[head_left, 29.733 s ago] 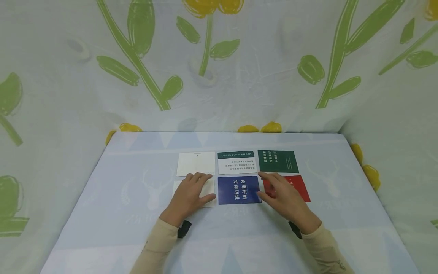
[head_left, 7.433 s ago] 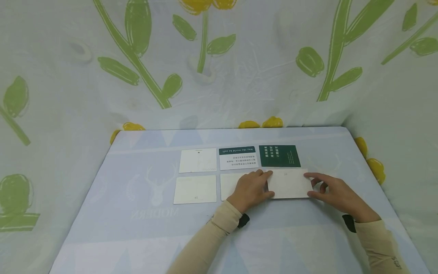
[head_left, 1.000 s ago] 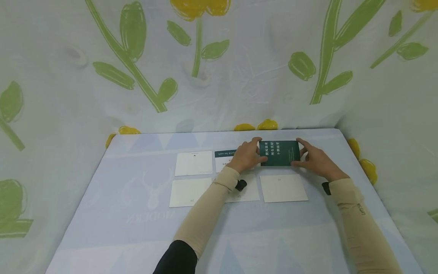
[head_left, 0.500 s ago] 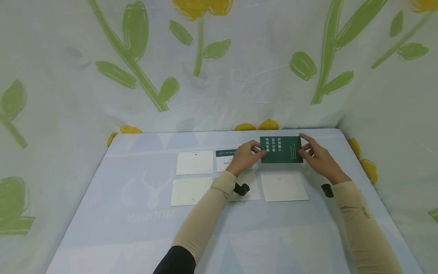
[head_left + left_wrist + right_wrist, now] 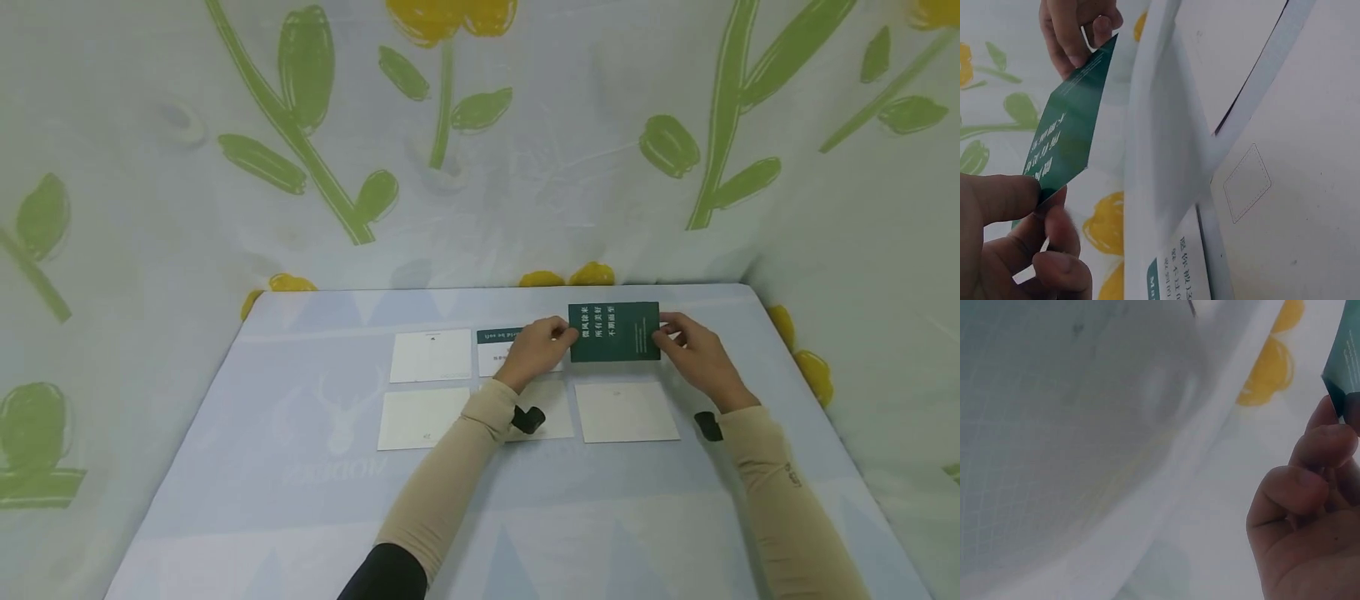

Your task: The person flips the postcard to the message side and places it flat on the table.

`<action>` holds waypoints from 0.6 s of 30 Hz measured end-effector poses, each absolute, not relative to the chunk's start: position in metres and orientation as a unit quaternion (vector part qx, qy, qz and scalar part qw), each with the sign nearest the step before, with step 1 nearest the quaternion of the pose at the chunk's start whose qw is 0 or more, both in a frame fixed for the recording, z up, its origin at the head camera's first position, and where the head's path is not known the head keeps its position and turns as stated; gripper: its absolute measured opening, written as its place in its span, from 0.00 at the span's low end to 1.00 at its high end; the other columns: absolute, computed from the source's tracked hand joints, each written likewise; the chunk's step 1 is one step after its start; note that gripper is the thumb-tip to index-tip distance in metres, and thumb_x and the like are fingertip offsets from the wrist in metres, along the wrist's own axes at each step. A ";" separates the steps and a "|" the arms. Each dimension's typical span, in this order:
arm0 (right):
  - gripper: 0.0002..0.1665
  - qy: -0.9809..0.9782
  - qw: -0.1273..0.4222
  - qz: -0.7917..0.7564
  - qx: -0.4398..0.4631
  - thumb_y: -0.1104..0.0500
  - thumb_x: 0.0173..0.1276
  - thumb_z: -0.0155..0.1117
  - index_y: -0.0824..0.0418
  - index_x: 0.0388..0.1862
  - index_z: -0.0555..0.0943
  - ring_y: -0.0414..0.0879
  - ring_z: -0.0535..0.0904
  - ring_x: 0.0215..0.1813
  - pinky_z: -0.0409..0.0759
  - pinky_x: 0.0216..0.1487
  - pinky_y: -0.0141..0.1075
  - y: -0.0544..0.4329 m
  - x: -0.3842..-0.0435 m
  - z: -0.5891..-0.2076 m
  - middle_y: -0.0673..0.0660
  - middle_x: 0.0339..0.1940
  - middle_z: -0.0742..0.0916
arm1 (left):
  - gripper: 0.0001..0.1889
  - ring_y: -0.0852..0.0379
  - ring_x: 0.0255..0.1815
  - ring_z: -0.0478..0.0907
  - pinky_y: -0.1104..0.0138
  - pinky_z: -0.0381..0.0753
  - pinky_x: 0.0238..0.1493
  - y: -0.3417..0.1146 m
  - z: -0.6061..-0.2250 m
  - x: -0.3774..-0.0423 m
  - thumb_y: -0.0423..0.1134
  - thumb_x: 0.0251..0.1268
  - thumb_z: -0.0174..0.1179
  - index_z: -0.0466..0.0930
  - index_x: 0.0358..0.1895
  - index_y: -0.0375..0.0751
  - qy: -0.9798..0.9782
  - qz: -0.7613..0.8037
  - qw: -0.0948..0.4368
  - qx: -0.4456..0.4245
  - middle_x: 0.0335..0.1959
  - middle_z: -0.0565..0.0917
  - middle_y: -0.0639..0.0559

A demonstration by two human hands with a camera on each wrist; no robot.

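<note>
A dark green postcard (image 5: 614, 332) with white printed characters is held up off the table between both hands. My left hand (image 5: 534, 350) pinches its left edge between thumb and fingers; the left wrist view shows the thumb on the printed face of the green postcard (image 5: 1075, 119). At the opposite edge, my right hand (image 5: 699, 357) pinches the card too, and a corner of it shows in the right wrist view above the right hand (image 5: 1310, 506). Below it on the table lies a blank-looking white card (image 5: 627, 412). A white card with a green band (image 5: 491, 350) is partly covered by my left hand.
More white cards lie to the left: one in the back row (image 5: 431, 356), one in the front row (image 5: 422, 418). Another white card (image 5: 551, 408) is partly under my left forearm. The table (image 5: 247, 483) meets a flower-printed cloth wall (image 5: 555, 183) at the back.
The blue and red cards of the front row now show white faces. Over the last second the green postcard has been lifted off the table by both hands, and their fingers have drawn in closer.
</note>
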State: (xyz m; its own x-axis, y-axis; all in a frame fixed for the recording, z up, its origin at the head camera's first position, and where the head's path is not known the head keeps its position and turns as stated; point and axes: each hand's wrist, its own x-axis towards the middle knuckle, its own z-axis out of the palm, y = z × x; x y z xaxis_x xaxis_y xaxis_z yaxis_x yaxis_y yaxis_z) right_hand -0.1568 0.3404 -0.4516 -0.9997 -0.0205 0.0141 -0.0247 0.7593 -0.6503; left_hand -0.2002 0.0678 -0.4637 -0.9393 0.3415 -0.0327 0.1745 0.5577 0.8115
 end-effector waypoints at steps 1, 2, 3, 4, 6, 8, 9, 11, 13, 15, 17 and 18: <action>0.31 -0.938 0.003 0.345 0.009 0.46 0.81 0.51 0.65 0.72 0.69 0.56 0.74 0.49 0.74 0.40 0.44 0.340 -0.156 -0.452 0.68 0.56 0.80 | 0.14 0.60 0.41 0.76 0.65 0.76 0.43 0.068 -0.463 -0.200 0.51 0.78 0.53 0.85 0.48 0.48 0.878 0.446 0.093 0.147 0.41 0.82 0.58; 0.31 -0.939 0.003 0.344 0.007 0.46 0.81 0.51 0.65 0.72 0.69 0.56 0.74 0.49 0.74 0.40 0.44 0.340 -0.156 -0.452 0.68 0.56 0.80 | 0.14 0.60 0.41 0.75 0.66 0.76 0.43 0.067 -0.462 -0.199 0.50 0.78 0.53 0.85 0.48 0.47 0.879 0.445 0.092 0.147 0.41 0.81 0.58; 0.31 -0.939 0.003 0.344 0.006 0.46 0.81 0.51 0.65 0.72 0.69 0.57 0.74 0.49 0.74 0.40 0.44 0.340 -0.155 -0.452 0.67 0.56 0.80 | 0.14 0.60 0.41 0.75 0.66 0.76 0.41 0.067 -0.462 -0.199 0.50 0.78 0.54 0.85 0.49 0.47 0.879 0.444 0.092 0.146 0.40 0.81 0.58; 0.31 -0.939 0.004 0.343 0.005 0.46 0.81 0.51 0.64 0.72 0.69 0.57 0.74 0.49 0.74 0.40 0.44 0.339 -0.155 -0.452 0.67 0.56 0.80 | 0.15 0.59 0.40 0.75 0.66 0.76 0.40 0.067 -0.462 -0.199 0.50 0.78 0.54 0.85 0.49 0.47 0.879 0.444 0.092 0.147 0.39 0.81 0.58; 0.31 -0.939 0.004 0.343 0.004 0.46 0.81 0.51 0.64 0.72 0.70 0.56 0.74 0.50 0.74 0.40 0.44 0.338 -0.154 -0.451 0.67 0.56 0.81 | 0.15 0.59 0.38 0.76 0.67 0.76 0.38 0.066 -0.461 -0.198 0.50 0.78 0.54 0.85 0.50 0.46 0.880 0.442 0.093 0.147 0.38 0.81 0.58; 0.30 -0.939 0.007 0.344 0.007 0.45 0.81 0.52 0.64 0.71 0.70 0.57 0.75 0.50 0.74 0.40 0.44 0.338 -0.154 -0.450 0.67 0.56 0.81 | 0.16 0.59 0.37 0.76 0.67 0.75 0.37 0.066 -0.460 -0.198 0.50 0.78 0.53 0.85 0.51 0.45 0.883 0.436 0.093 0.149 0.37 0.81 0.58; 0.30 -0.939 0.008 0.345 0.010 0.45 0.81 0.52 0.64 0.70 0.71 0.57 0.75 0.50 0.74 0.40 0.44 0.339 -0.153 -0.449 0.67 0.55 0.81 | 0.16 0.59 0.37 0.76 0.67 0.75 0.36 0.065 -0.460 -0.198 0.50 0.77 0.54 0.85 0.51 0.45 0.883 0.434 0.093 0.151 0.36 0.81 0.58; 0.29 -0.938 0.013 0.346 0.016 0.45 0.81 0.52 0.64 0.69 0.72 0.57 0.76 0.50 0.74 0.40 0.44 0.339 -0.153 -0.448 0.67 0.54 0.82 | 0.16 0.60 0.36 0.76 0.67 0.75 0.36 0.065 -0.460 -0.198 0.50 0.77 0.54 0.85 0.52 0.45 0.884 0.430 0.094 0.154 0.35 0.81 0.59; 0.28 -0.937 0.018 0.347 0.022 0.45 0.80 0.53 0.64 0.67 0.74 0.57 0.77 0.50 0.75 0.40 0.45 0.341 -0.152 -0.448 0.67 0.54 0.83 | 0.15 0.60 0.35 0.76 0.67 0.75 0.34 0.064 -0.460 -0.198 0.50 0.76 0.54 0.85 0.51 0.45 0.883 0.431 0.096 0.159 0.34 0.82 0.59; 0.27 -0.937 0.021 0.347 0.028 0.45 0.80 0.54 0.64 0.64 0.75 0.57 0.77 0.50 0.75 0.40 0.45 0.342 -0.151 -0.447 0.66 0.53 0.83 | 0.14 0.60 0.33 0.76 0.67 0.75 0.32 0.064 -0.461 -0.198 0.49 0.76 0.55 0.86 0.48 0.46 0.879 0.437 0.101 0.163 0.32 0.82 0.59; 0.26 -0.938 0.021 0.346 0.031 0.45 0.80 0.54 0.63 0.63 0.76 0.57 0.77 0.50 0.75 0.40 0.45 0.343 -0.151 -0.448 0.66 0.53 0.83 | 0.13 0.60 0.31 0.77 0.67 0.74 0.31 0.063 -0.461 -0.198 0.49 0.76 0.55 0.85 0.45 0.47 0.875 0.444 0.105 0.164 0.29 0.82 0.59; 0.26 -0.938 0.020 0.345 0.031 0.45 0.80 0.54 0.64 0.62 0.76 0.57 0.78 0.50 0.75 0.40 0.45 0.344 -0.151 -0.448 0.66 0.54 0.83 | 0.13 0.60 0.31 0.77 0.67 0.74 0.31 0.063 -0.461 -0.198 0.49 0.76 0.55 0.85 0.45 0.47 0.873 0.447 0.108 0.164 0.28 0.82 0.60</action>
